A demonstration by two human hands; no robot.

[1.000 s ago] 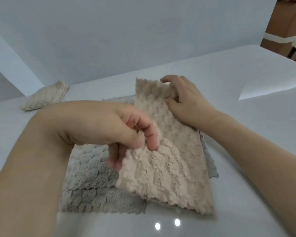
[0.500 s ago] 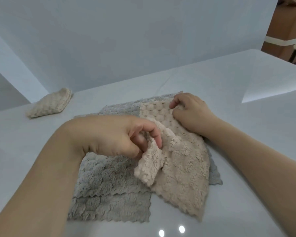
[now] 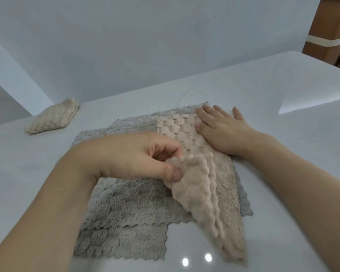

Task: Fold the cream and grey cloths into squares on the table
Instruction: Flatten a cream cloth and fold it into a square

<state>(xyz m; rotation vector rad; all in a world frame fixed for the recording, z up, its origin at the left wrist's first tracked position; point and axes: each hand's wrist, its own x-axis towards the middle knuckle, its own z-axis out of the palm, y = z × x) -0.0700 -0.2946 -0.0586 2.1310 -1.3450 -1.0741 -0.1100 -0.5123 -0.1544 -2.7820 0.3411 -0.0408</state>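
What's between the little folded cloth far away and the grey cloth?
Nothing: the head view shows bare white table between the folded cloth and grey cloth.

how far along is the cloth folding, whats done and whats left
Done, it seems: one folded cream cloth lies at the table's far left. In hand: the left hand pinches an edge of the cream cloth, lifting it, while the right hand presses its far end flat. Left: finishing that fold, then the grey cloth spread underneath.
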